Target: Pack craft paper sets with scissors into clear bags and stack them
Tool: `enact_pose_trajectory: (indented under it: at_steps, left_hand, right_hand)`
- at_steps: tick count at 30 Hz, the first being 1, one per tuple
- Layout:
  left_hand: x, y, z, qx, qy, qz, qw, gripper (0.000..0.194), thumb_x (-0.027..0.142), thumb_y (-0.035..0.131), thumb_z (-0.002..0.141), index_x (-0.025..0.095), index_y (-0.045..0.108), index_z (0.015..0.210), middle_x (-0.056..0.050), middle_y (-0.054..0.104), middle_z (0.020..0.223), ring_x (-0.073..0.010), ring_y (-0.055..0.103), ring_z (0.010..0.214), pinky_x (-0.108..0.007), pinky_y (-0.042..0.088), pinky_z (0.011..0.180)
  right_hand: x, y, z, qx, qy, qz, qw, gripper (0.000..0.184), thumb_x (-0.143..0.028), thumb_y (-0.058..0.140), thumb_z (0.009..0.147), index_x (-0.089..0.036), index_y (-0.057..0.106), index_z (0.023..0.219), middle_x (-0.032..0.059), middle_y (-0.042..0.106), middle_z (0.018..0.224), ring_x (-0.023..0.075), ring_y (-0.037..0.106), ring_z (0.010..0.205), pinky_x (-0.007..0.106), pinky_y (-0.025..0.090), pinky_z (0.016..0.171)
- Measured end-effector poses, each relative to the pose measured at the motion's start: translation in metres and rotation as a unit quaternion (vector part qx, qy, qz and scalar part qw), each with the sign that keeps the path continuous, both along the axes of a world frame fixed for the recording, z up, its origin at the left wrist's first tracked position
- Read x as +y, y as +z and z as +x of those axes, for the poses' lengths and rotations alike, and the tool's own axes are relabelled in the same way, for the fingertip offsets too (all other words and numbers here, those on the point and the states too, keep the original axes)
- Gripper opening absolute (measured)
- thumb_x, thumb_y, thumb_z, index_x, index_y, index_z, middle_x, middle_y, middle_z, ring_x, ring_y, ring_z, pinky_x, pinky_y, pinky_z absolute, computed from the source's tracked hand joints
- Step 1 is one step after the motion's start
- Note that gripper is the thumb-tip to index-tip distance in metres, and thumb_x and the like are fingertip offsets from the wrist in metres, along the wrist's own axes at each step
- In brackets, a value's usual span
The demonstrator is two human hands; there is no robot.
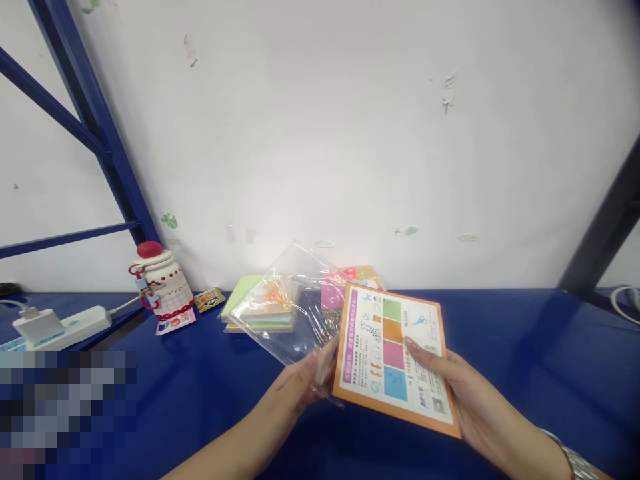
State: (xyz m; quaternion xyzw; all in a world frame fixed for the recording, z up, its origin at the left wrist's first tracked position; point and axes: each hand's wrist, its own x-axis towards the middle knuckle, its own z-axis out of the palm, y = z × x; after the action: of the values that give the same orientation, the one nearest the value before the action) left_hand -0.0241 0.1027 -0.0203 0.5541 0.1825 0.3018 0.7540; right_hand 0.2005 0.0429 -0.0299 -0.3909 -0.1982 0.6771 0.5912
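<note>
My right hand point(453, 373) grips an orange-bordered paper-craft book point(395, 353) by its right side, thumb on top of the printed cover and fingers underneath. Pictures of animals, coloured squares and scissors show on that cover. At the book's left edge, my left hand point(305, 380) is closed on a clear plastic sleeve point(280, 313), which spreads up and to the left from the fingers. Whether the book's left edge is still inside the sleeve I cannot tell. Part of the left fingers is hidden behind plastic and book.
Behind the sleeve lie a stack of pastel paper packs point(240, 293) and a pink and orange booklet point(367, 277). To the left stand a white and red bottle point(167, 287), a small gold packet point(209, 299) and a power strip point(85, 327). Blue metal posts point(100, 133) frame the blue table point(200, 380).
</note>
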Motion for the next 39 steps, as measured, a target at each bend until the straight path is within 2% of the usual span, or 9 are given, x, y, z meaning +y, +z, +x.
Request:
enact_pose_trajectory:
  at_steps: [3, 7, 11, 16, 22, 26, 29, 33, 39]
  left_hand:
    - [0.005, -0.006, -0.001, 0.011, 0.017, -0.032, 0.999, 0.072, 0.068, 0.035, 0.082, 0.016, 0.056, 0.126, -0.011, 0.067, 0.113, -0.0323, 0.057, 0.109, -0.045, 0.034, 0.102]
    - [0.000, -0.011, -0.003, 0.057, -0.003, -0.001, 0.998, 0.059, 0.057, 0.032, 0.090, 0.016, 0.061, 0.121, -0.009, 0.069, 0.109, -0.0296, 0.059, 0.107, -0.042, 0.038, 0.100]
    - [-0.009, -0.004, -0.002, 0.084, -0.019, 0.026, 0.996, 0.050, 0.047, 0.031, 0.094, 0.016, 0.064, 0.117, -0.008, 0.069, 0.108, -0.0271, 0.062, 0.102, -0.041, 0.039, 0.099]
    - [-0.010, 0.005, -0.007, 0.067, -0.045, 0.034, 0.996, 0.056, 0.048, 0.024, 0.094, 0.014, 0.061, 0.120, -0.010, 0.069, 0.110, -0.0271, 0.060, 0.105, -0.042, 0.037, 0.101]
    - [-0.013, 0.004, -0.010, 0.133, -0.018, 0.026, 0.991, 0.046, 0.046, 0.037, 0.093, 0.020, 0.056, 0.125, -0.005, 0.057, 0.130, -0.0248, 0.048, 0.123, -0.039, 0.023, 0.112]
    - [-0.007, 0.001, -0.004, 0.034, 0.009, 0.029, 0.999, 0.038, 0.034, 0.049, 0.091, 0.022, 0.054, 0.127, -0.005, 0.058, 0.129, -0.0256, 0.049, 0.122, -0.041, 0.029, 0.109]
    - [-0.004, 0.002, -0.003, -0.018, 0.037, -0.026, 0.999, 0.035, 0.031, 0.052, 0.090, 0.021, 0.059, 0.122, -0.006, 0.061, 0.125, -0.0243, 0.051, 0.120, -0.037, 0.034, 0.105]
    - [-0.006, 0.006, -0.003, -0.035, 0.021, -0.063, 0.997, 0.033, 0.034, 0.048, 0.092, 0.018, 0.063, 0.117, -0.008, 0.060, 0.126, -0.0220, 0.048, 0.123, -0.032, 0.035, 0.105]
    - [-0.009, 0.001, 0.001, -0.017, -0.014, -0.073, 0.997, 0.035, 0.038, 0.058, 0.085, 0.014, 0.067, 0.110, -0.012, 0.068, 0.112, -0.0246, 0.060, 0.109, -0.036, 0.036, 0.103]
  right_hand:
    - [-0.002, 0.000, -0.001, -0.015, 0.003, 0.003, 1.000, 0.064, -0.027, 0.071, 0.078, -0.005, 0.044, 0.132, 0.0190, 0.072, 0.099, 0.0330, 0.069, 0.089, 0.045, 0.054, 0.085]
    - [-0.002, -0.001, -0.001, 0.002, 0.007, 0.011, 1.000, 0.065, -0.025, 0.069, 0.079, -0.006, 0.042, 0.134, 0.0182, 0.072, 0.098, 0.0323, 0.069, 0.088, 0.045, 0.054, 0.085]
    - [-0.001, 0.001, -0.002, -0.002, 0.000, 0.007, 1.000, 0.063, -0.026, 0.069, 0.079, -0.005, 0.044, 0.132, 0.0183, 0.073, 0.096, 0.0321, 0.069, 0.087, 0.044, 0.055, 0.083]
    - [-0.003, 0.004, -0.002, -0.015, -0.008, 0.019, 1.000, 0.064, -0.027, 0.072, 0.077, -0.009, 0.046, 0.132, 0.0164, 0.073, 0.096, 0.0314, 0.070, 0.085, 0.044, 0.056, 0.082]
    - [-0.003, 0.001, -0.005, -0.002, -0.005, 0.024, 1.000, 0.061, -0.027, 0.072, 0.077, -0.008, 0.048, 0.130, 0.0171, 0.073, 0.097, 0.0326, 0.069, 0.089, 0.046, 0.054, 0.085]
    - [-0.002, 0.000, -0.004, -0.009, -0.019, 0.025, 0.999, 0.059, -0.027, 0.072, 0.077, -0.008, 0.049, 0.128, 0.0165, 0.073, 0.096, 0.0324, 0.069, 0.087, 0.046, 0.055, 0.083]
    - [-0.002, 0.000, -0.004, -0.014, -0.033, 0.028, 0.999, 0.055, -0.027, 0.071, 0.078, -0.005, 0.051, 0.124, 0.0187, 0.072, 0.099, 0.0339, 0.068, 0.089, 0.048, 0.055, 0.084]
    - [-0.002, -0.001, -0.003, -0.014, -0.031, 0.032, 0.999, 0.053, -0.027, 0.070, 0.079, -0.005, 0.051, 0.123, 0.0188, 0.071, 0.100, 0.0334, 0.068, 0.090, 0.047, 0.054, 0.085]
    - [-0.002, -0.001, -0.003, -0.024, -0.024, 0.019, 0.999, 0.052, -0.030, 0.071, 0.077, -0.005, 0.054, 0.121, 0.0184, 0.072, 0.097, 0.0330, 0.069, 0.087, 0.044, 0.057, 0.079]
